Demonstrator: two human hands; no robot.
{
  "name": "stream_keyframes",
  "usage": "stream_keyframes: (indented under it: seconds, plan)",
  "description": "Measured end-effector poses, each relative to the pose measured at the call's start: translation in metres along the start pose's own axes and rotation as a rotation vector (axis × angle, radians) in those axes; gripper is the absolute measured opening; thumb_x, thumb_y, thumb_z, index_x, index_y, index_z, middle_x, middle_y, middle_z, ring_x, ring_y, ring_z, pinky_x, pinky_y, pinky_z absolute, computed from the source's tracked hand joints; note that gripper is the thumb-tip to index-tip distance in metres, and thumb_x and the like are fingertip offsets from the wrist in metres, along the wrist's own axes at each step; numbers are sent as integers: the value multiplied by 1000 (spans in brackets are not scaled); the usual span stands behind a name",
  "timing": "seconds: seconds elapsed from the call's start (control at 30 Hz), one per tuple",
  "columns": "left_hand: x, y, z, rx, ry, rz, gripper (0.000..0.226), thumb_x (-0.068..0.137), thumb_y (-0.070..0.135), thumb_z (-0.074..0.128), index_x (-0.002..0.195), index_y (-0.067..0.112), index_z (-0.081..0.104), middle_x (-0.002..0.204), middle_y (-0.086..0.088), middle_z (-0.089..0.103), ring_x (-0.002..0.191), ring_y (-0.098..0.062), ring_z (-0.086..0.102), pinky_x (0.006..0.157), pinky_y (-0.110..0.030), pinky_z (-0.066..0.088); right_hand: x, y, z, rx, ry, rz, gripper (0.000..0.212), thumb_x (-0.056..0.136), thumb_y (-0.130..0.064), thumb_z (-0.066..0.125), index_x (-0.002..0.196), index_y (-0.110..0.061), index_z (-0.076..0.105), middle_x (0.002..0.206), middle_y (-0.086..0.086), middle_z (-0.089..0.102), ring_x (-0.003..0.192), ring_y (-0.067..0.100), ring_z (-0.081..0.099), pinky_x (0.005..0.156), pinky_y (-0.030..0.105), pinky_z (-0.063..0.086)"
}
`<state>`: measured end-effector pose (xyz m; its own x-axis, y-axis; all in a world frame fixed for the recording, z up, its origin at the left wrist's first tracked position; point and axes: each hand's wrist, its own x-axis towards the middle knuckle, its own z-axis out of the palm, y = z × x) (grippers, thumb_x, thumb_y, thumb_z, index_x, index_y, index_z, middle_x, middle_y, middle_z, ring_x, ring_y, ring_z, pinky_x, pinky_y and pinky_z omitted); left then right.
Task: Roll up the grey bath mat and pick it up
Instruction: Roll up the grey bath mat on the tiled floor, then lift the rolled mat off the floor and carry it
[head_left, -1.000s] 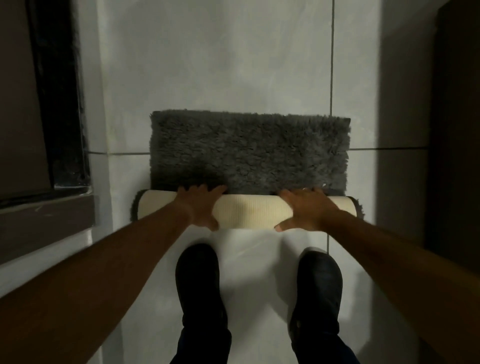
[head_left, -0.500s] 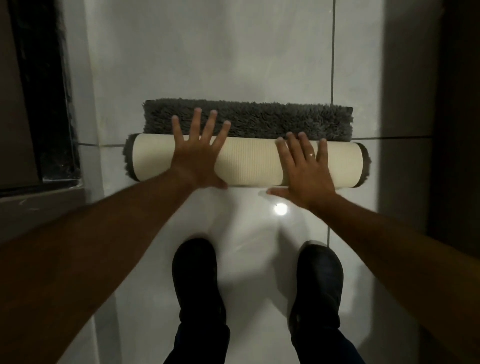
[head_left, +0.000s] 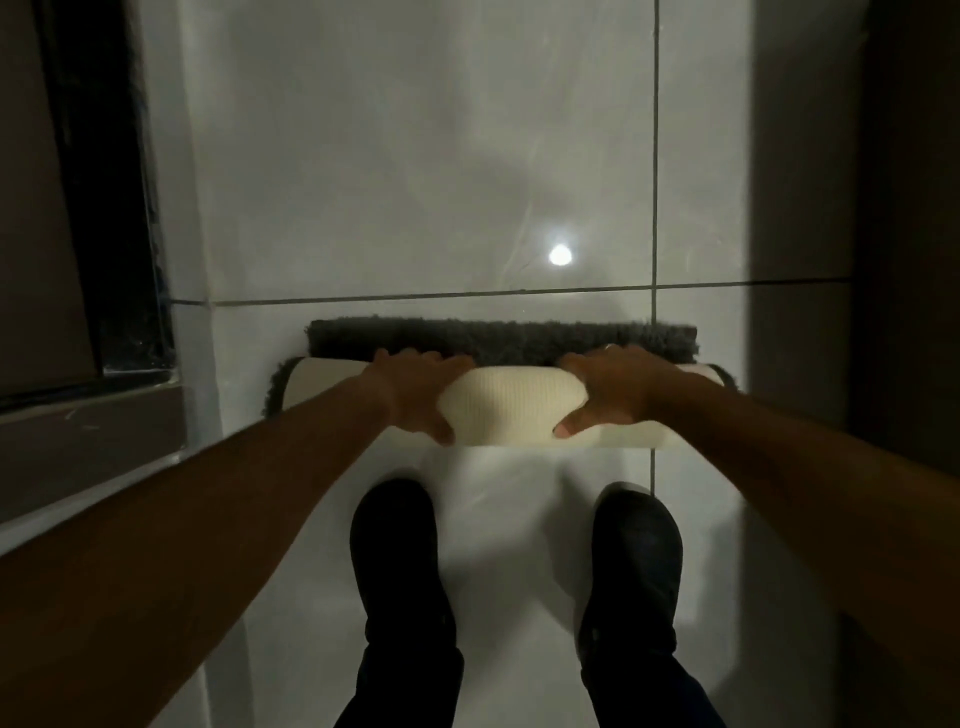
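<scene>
Fingers of both hands are curling over the rolled shaggy grey bath mat, gripping it; fingertips are hiding in pile, black shoes standing near.

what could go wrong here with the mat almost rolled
A strip of grey pile still lies flat beyond the roll; lifting now could let it unwind. The left hand and right hand both sit near the middle, so the ends may sag or telescope.

Fingertips of left hand and right hand hidden behind bath mat
</scene>
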<state>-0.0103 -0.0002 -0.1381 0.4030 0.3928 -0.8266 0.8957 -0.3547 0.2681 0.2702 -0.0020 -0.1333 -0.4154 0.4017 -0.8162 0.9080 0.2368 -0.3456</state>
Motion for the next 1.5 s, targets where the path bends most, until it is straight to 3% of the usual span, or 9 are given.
stream_keyframes:
  seconds: [0.2,0.33,0.43,0.73,0.93,1.07,1.2,1.3,1.5]
  plan:
    - [21,-21,5,97,8,5,152,39,91,64,148,36,-25,164,-9,-22,148,-38,-21,111,-70,-11,7,8,3,-63,47,-69,104,61,-85,62,148,-32,39,163,5,20,145,35,22,116,61,18]
    - [36,-32,-19,52,-25,7,155,28,97,61,155,32,-3,163,-8,21,147,-35,19,115,-67,6,23,15,-18,-31,1,-106,119,56,-89,58,154,-31,25,167,7,6,150,36,10,119,62,11]
    - [31,-33,-27,20,-1,36,134,34,94,64,147,28,33,132,-3,49,116,-24,46,104,-50,33,32,0,-31,34,13,-111,134,53,-90,61,157,-24,9,166,7,15,150,33,16,121,58,16]
    - [-5,-12,3,20,166,78,89,56,81,68,126,28,52,122,3,64,103,-18,61,86,-36,42,46,-80,-5,-33,10,-132,120,56,-78,74,151,-22,26,143,9,52,127,32,50,106,49,42]
    - [-60,0,-8,53,679,36,94,74,75,60,146,16,44,151,-12,46,145,-34,31,114,-68,15,14,-71,-24,152,173,-108,89,67,-70,73,137,-21,48,125,6,62,110,27,57,93,45,49]
    - [-99,23,-65,-654,1133,-437,111,74,71,63,157,15,14,164,-18,11,151,-35,8,117,-58,7,-33,-57,-90,515,220,15,89,63,-61,83,135,-23,49,125,-1,60,108,21,57,88,40,50]
    - [-130,42,-170,-1932,730,-383,121,58,67,77,155,39,11,162,-3,26,144,-27,32,110,-53,37,-92,-47,-184,778,249,41,90,59,-55,88,132,-26,45,119,-7,59,99,12,58,73,26,48]
    - [-139,59,-257,-1953,498,-9,80,74,40,81,142,37,38,131,8,65,123,-21,58,80,-39,59,-126,-52,-259,761,261,-8,96,54,-55,90,132,-25,42,120,-6,59,101,13,60,80,30,53]
    - [-185,45,-444,-1769,731,205,79,68,29,86,136,27,46,116,4,74,104,-16,71,67,-28,60,-176,-69,-450,773,347,-198,114,53,-60,90,142,-26,26,127,-10,53,112,12,59,93,36,56]
